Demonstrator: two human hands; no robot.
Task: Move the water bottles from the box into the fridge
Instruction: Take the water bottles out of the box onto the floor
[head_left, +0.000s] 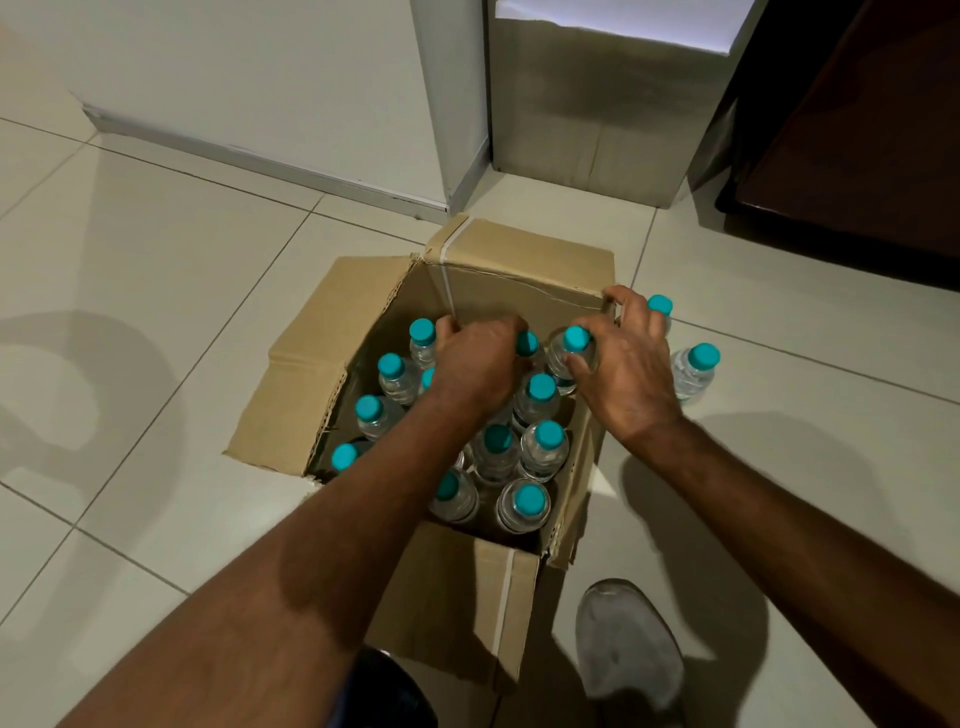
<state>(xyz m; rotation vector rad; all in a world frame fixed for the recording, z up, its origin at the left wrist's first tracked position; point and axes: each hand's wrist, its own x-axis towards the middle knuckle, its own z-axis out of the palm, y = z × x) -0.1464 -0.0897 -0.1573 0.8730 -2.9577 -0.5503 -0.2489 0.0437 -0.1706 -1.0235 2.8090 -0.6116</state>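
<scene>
Right hand (626, 374) fingers round a bottle (571, 358) in the box (519, 270); left hand (475, 364) fingers curled, grip unclear.

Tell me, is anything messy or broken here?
Nothing is spilled. The cardboard box has ragged, torn flap edges. Two water bottles stand outside it on the floor, to its right. The bottles inside stand upright with caps on. The left hand reaches among them; the right hand pinches one by its neck.
</scene>
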